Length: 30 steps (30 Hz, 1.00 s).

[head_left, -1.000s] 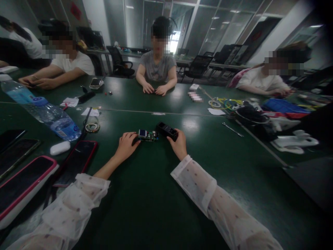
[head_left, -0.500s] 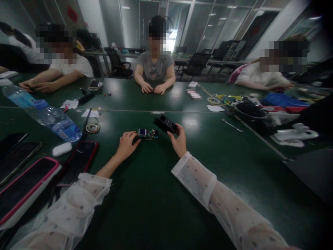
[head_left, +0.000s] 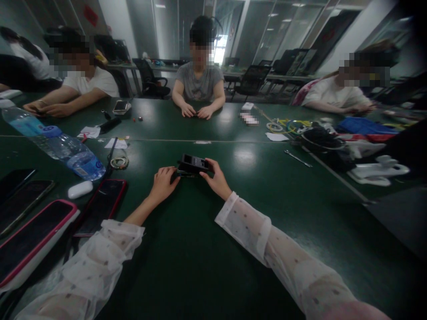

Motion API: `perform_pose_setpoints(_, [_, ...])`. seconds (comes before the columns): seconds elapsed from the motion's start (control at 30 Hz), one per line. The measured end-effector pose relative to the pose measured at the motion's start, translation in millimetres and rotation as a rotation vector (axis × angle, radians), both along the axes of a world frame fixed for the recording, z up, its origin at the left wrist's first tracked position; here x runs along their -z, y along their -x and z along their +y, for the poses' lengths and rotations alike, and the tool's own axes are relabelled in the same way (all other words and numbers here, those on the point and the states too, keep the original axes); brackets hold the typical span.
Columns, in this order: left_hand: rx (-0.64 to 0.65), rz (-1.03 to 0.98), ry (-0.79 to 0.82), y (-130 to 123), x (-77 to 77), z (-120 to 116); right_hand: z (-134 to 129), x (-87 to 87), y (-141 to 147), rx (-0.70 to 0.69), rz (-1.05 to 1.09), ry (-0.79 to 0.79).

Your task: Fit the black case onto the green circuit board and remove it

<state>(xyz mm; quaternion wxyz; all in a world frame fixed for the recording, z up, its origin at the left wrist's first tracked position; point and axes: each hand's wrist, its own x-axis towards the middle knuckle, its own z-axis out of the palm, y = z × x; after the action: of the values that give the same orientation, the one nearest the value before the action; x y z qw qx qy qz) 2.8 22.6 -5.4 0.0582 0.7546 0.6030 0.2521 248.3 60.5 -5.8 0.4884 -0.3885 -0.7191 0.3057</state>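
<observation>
On the green table point(head_left: 187, 249), with a clock face imagined around the black case point(head_left: 194, 163), the right hand point(head_left: 218, 178) was at about 4 o'clock, its thumb and fingers clamped on the right end of this case. The left hand point(head_left: 165, 181) was at 8 o'clock, its fingers at the left end of the circuit board point(head_left: 187, 174); I could not tell whether they pinched it or only steadied it. The board showed only as a thin strip at 6 o'clock, under the tilted case, and whether the two were touching was not clear. Farther out, a bracelet point(head_left: 119, 168) lay at 9 o'clock, a phone with red edge point(head_left: 103, 206) at 8, a wrench point(head_left: 298, 158) at 3, and a person in a grey shirt point(head_left: 199, 84) sat at 12. In my judgement, pressing the case down while it was tilted could scrape or bend the small parts of the board, and a loose left hand could let the board slide. Compared with half a second earlier, the case had moved from about 2 o'clock of the board to above it, covering its screen, while the left hand remained nearly in place.
</observation>
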Motion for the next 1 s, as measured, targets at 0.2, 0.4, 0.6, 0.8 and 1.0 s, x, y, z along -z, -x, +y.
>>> perform_pose_setpoints(0.2, [-0.015, -0.051, 0.021, -1.0, -1.4, -2.2, -1.6, 0.2, 1.7, -0.014, -0.078, 0.009])
perform_pose_setpoints(0.4, [-0.006, -0.044, 0.034, -1.3, -3.1, -2.5, -1.5, 2.8, 0.4, 0.012, -0.118, 0.049])
perform_pose_setpoints(0.6, [-0.003, 0.006, 0.035, -2.7, -4.9, -3.5, 0.6, 5.7, 0.2, -0.002, -0.112, 0.109])
perform_pose_setpoints(0.8, [0.009, 0.038, 0.019, -4.2, -4.5, -4.9, 0.7, 5.8, 0.1, -0.006, -0.114, 0.123])
perform_pose_setpoints(1.0, [0.008, 0.044, 0.025, -5.2, -5.3, -5.5, 1.9, 9.1, 0.1, -0.015, -0.092, 0.126])
